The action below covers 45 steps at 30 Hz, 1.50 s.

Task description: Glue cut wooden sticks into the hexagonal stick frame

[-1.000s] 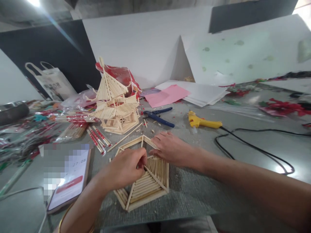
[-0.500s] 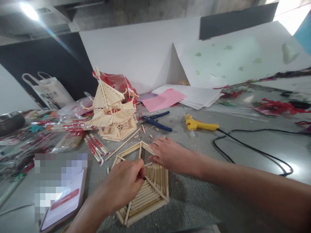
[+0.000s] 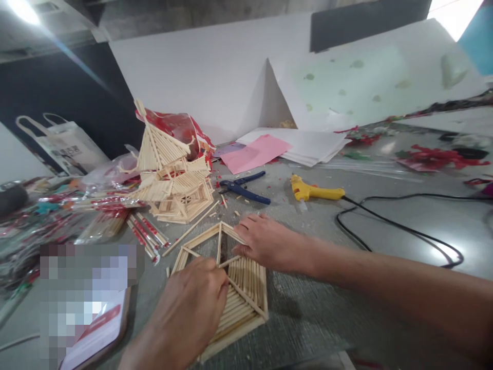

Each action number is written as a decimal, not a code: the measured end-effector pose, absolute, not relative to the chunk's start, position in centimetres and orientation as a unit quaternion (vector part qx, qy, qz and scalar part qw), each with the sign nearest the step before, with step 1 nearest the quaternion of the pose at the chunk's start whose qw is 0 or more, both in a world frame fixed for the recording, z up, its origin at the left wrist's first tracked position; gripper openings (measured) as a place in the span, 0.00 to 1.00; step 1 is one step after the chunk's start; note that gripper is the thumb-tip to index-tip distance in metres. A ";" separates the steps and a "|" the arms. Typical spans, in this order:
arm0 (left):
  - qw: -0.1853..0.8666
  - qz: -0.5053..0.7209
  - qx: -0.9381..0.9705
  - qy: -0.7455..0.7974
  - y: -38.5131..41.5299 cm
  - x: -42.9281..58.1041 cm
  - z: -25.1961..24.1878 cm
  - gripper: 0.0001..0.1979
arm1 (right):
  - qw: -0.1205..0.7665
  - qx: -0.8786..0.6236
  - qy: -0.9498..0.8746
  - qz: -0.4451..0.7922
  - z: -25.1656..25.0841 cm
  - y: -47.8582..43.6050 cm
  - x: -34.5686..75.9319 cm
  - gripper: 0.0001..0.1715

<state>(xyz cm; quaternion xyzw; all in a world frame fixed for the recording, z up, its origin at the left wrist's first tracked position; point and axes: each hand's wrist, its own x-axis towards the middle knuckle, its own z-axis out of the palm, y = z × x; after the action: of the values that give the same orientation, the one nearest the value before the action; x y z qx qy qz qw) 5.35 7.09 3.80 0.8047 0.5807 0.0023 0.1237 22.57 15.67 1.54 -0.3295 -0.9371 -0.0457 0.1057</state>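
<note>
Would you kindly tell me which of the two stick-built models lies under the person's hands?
The low, flat frame, partly filled with rows of sticks, beneath the left hand and right hand; the tall, tiered tower stands farther back, apart from both.

You've got a white panel (image 3: pixel 208 77) across mid bkgd, w/ a black panel (image 3: pixel 84 97) to its L & a bit of white wall (image 3: pixel 15 154) past that, far L. On your R, a pale board (image 3: pixel 396 67) w/ greenish blotches slants, dark grey strip (image 3: pixel 365 25) above it. Overhead: grey ceiling (image 3: pixel 231 10), plus a bright lamp (image 3: pixel 23 11) top L, flare streaking down over the black. Top R, blown-out bright patch (image 3: pixel 454 18), can't tell if window, blue area (image 3: pixel 479 41) next to it. Your grey tabletop (image 3: pixel 316 321) has glare on R.
</note>
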 end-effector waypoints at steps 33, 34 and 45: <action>0.211 -0.021 0.780 0.588 9.7 4.9 5.2 0.10 | 0.094 -0.298 -0.946 -0.081 0.9 16.1 22.6 0.19; 0.218 -0.021 0.778 0.588 9.8 4.8 5.1 0.10 | 0.094 -0.298 -0.946 -0.085 0.9 16.1 22.6 0.18; 0.266 -0.004 0.753 0.602 9.4 4.2 4.9 0.12 | 0.084 -0.300 -0.945 -0.096 1.1 15.9 22.5 0.21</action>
<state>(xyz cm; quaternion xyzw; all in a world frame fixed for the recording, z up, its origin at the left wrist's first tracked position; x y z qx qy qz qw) 4.21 9.36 4.89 0.7529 0.6020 -0.0035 0.2659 22.46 15.87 1.15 -0.3005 -0.9452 -0.0960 0.0844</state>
